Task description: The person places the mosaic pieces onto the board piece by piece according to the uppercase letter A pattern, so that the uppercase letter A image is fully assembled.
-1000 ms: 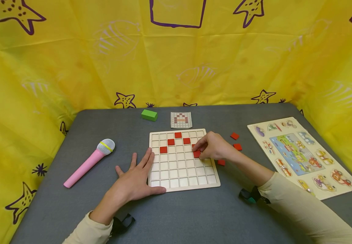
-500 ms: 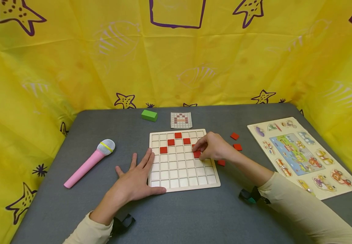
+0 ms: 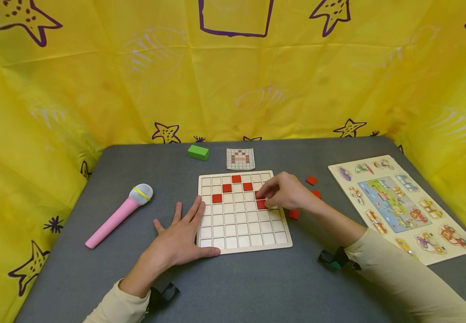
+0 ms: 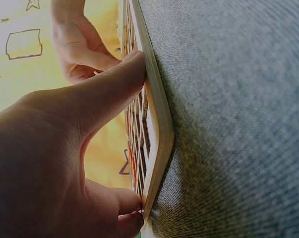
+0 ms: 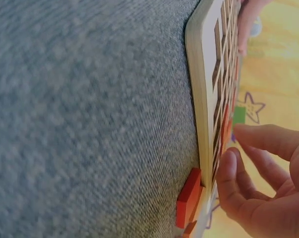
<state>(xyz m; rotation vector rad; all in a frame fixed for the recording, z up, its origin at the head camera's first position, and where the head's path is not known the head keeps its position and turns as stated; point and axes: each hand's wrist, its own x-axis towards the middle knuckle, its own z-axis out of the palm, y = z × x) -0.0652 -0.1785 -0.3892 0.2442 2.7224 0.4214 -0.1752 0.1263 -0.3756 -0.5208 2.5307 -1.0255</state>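
A wooden grid board (image 3: 257, 248) lies on the grey table, with several red square tiles (image 3: 236, 179) in its cells forming a peak. My left hand (image 3: 182, 237) lies spread at the board's left side, fingertips on that edge and thumb on the near left corner. Over the board's right part is my right hand (image 3: 287, 193), bent fingers just above a red tile (image 3: 261, 204) in a cell. In the right wrist view a gap shows between thumb and forefinger, with nothing held. Another red tile (image 3: 257, 194) is partly hidden behind the fingers.
Loose red tiles (image 3: 311, 180) lie right of the board, one near its edge (image 5: 188, 198). A pattern card (image 3: 240, 159) and a green block (image 3: 198, 152) are behind it. A pink toy microphone (image 3: 116, 220) lies left, a picture puzzle board (image 3: 348, 177) right.
My right hand has lifted slightly and shifted right, off the red tile it was touching; that tile stays in its cell. My left hand has not moved.
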